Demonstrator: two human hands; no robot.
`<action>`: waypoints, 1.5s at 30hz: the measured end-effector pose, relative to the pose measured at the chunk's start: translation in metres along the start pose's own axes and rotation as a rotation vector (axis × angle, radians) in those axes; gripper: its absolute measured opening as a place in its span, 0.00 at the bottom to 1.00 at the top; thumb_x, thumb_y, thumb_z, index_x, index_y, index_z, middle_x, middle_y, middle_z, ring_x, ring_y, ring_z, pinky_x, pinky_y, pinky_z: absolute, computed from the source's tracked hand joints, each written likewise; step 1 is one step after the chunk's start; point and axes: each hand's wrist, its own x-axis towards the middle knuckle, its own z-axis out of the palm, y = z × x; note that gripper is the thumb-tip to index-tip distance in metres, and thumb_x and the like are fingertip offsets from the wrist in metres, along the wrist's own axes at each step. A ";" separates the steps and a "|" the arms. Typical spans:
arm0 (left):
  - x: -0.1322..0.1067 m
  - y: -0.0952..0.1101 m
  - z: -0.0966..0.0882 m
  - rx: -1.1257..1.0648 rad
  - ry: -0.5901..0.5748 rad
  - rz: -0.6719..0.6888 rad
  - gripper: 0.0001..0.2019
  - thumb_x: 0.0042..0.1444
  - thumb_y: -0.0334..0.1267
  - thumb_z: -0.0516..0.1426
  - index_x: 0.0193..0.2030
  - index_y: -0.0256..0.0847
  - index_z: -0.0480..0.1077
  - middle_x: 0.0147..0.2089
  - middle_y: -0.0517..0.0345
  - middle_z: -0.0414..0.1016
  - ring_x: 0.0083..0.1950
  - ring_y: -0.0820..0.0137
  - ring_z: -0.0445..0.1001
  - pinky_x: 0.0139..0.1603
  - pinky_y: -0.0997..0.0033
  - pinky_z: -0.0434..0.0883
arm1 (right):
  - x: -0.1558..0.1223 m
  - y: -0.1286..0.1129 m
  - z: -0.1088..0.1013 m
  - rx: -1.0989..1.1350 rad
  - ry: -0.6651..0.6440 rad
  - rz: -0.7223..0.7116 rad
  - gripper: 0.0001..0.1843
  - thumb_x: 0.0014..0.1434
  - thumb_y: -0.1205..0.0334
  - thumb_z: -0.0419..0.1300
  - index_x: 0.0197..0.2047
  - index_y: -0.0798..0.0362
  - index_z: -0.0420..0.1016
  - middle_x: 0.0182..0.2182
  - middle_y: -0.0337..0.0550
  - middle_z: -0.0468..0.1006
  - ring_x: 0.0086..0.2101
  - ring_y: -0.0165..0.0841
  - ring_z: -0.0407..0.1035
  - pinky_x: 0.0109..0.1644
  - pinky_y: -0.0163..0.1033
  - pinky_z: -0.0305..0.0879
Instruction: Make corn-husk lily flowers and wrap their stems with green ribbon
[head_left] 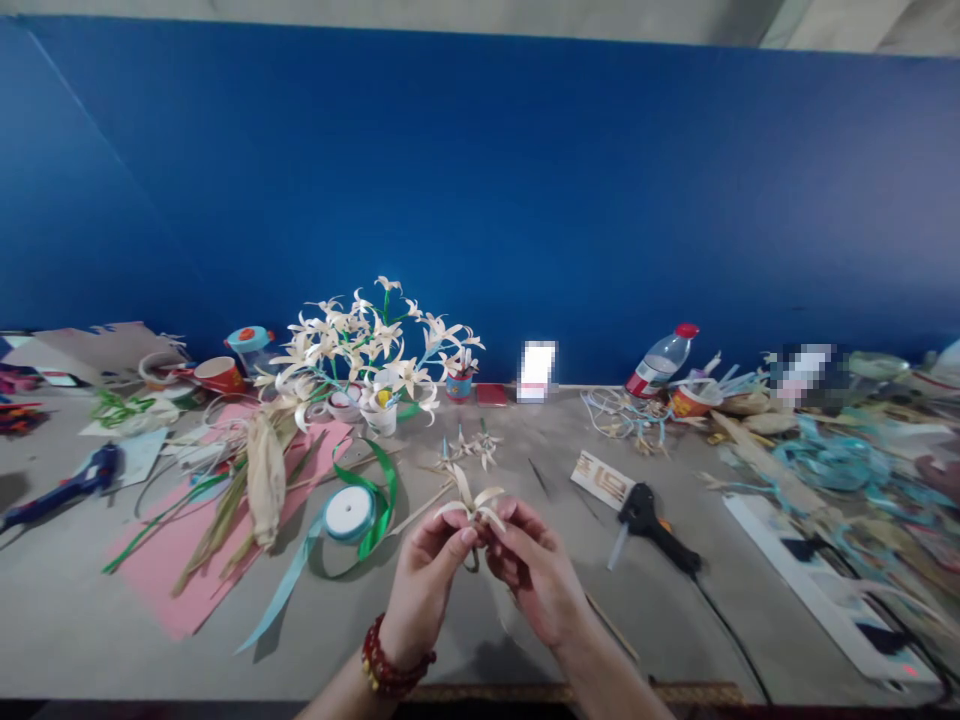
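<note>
Between my two hands is a pale cream artificial flower with long curled petals, held above the front of the table. My left hand pinches it from the left with thumb and fingers. From the right, my right hand grips the same flower near its base; the parts under the fingers are hidden. Several small finished-looking flowers lie on the table just beyond. Farther back, a bunch of cream flowers on green and light blue stems stands in a white cup.
Left are a ribbon spool, pink paper, dried husks and a blue glue gun. Right are a black glue gun, a power strip with cables, a leaning bottle and tangled blue strips. A blue partition stands behind.
</note>
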 end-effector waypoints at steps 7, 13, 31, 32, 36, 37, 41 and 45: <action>0.000 0.005 0.004 -0.178 -0.121 -0.138 0.06 0.52 0.35 0.68 0.31 0.38 0.75 0.31 0.58 0.77 0.34 0.73 0.74 0.39 0.75 0.68 | -0.003 -0.005 -0.006 -0.160 -0.079 -0.052 0.14 0.48 0.57 0.74 0.35 0.52 0.78 0.24 0.39 0.77 0.19 0.21 0.58 0.21 0.28 0.46; -0.003 0.008 0.006 -0.077 -0.129 -0.133 0.06 0.54 0.36 0.66 0.31 0.38 0.74 0.31 0.58 0.75 0.33 0.72 0.71 0.39 0.73 0.67 | -0.004 -0.006 -0.010 -0.333 -0.017 -0.269 0.12 0.52 0.55 0.72 0.31 0.51 0.75 0.22 0.37 0.75 0.22 0.27 0.65 0.24 0.30 0.55; -0.006 0.011 0.013 0.139 -0.051 0.002 0.06 0.55 0.36 0.65 0.31 0.39 0.74 0.32 0.58 0.75 0.37 0.71 0.71 0.42 0.74 0.68 | -0.011 0.007 -0.003 -0.690 0.117 -0.671 0.03 0.62 0.61 0.63 0.38 0.50 0.77 0.31 0.42 0.78 0.29 0.33 0.73 0.35 0.38 0.72; -0.006 0.011 0.013 0.147 -0.057 0.002 0.06 0.55 0.36 0.65 0.31 0.39 0.74 0.32 0.58 0.75 0.36 0.71 0.71 0.41 0.74 0.68 | -0.010 0.007 -0.005 -0.736 0.113 -0.698 0.03 0.62 0.62 0.62 0.39 0.50 0.77 0.32 0.43 0.78 0.30 0.33 0.73 0.35 0.38 0.72; -0.007 0.013 0.013 0.165 -0.066 0.009 0.06 0.55 0.37 0.65 0.31 0.39 0.75 0.31 0.58 0.74 0.36 0.71 0.71 0.41 0.74 0.68 | -0.010 0.004 -0.008 -0.876 0.109 -0.819 0.04 0.62 0.66 0.61 0.40 0.49 0.78 0.33 0.42 0.78 0.32 0.33 0.73 0.35 0.37 0.72; -0.007 0.013 0.014 0.168 -0.067 0.010 0.06 0.55 0.38 0.65 0.31 0.39 0.75 0.31 0.58 0.75 0.36 0.71 0.71 0.42 0.74 0.68 | -0.010 0.003 -0.007 -0.898 0.107 -0.836 0.05 0.62 0.66 0.61 0.40 0.49 0.77 0.32 0.42 0.77 0.31 0.33 0.73 0.34 0.36 0.72; -0.007 0.015 0.016 0.185 -0.068 0.014 0.07 0.54 0.39 0.65 0.31 0.39 0.74 0.31 0.58 0.74 0.36 0.70 0.70 0.40 0.73 0.67 | -0.010 -0.003 -0.001 -0.963 0.107 -0.891 0.05 0.62 0.68 0.61 0.39 0.49 0.77 0.31 0.41 0.78 0.30 0.33 0.73 0.33 0.35 0.72; -0.006 0.014 0.015 0.199 -0.077 0.018 0.08 0.55 0.40 0.65 0.31 0.39 0.74 0.31 0.57 0.74 0.36 0.70 0.69 0.38 0.74 0.66 | -0.010 -0.004 0.002 -0.999 0.113 -0.941 0.06 0.61 0.69 0.61 0.39 0.48 0.76 0.31 0.40 0.78 0.30 0.32 0.73 0.32 0.34 0.72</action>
